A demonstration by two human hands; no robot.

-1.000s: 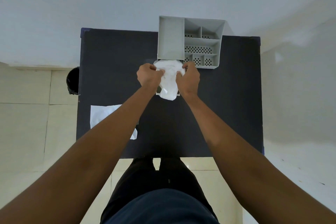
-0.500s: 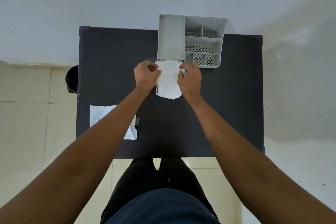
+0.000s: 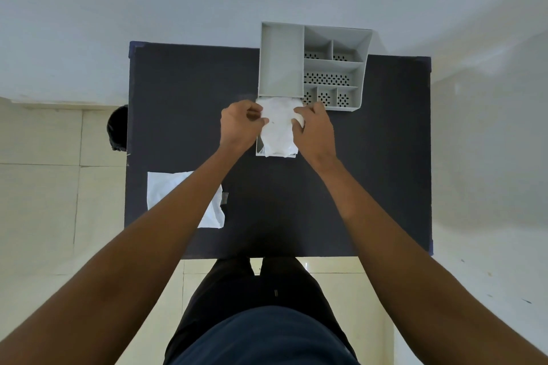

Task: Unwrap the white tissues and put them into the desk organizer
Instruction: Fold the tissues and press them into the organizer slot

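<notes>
A pack of white tissues (image 3: 278,131) in a clear wrapper lies on the dark table, just in front of the grey desk organizer (image 3: 281,59). My left hand (image 3: 240,125) pinches its left side and my right hand (image 3: 315,127) grips its right side, both near the pack's far end. The wrapper's near edge (image 3: 275,154) shows as a clear rim below the tissues. The organizer has one long compartment on the left and several small perforated ones on the right. All look bare.
A flat white tissue sheet (image 3: 178,187) lies at the table's (image 3: 370,157) near left, partly under my left forearm. A dark round object (image 3: 118,127) sits on the floor beside the table's left edge. A wall rises behind the organizer.
The tissue pack has come down flatter onto the table and both hands have shifted slightly along its sides. The organizer and the loose sheet have not moved.
</notes>
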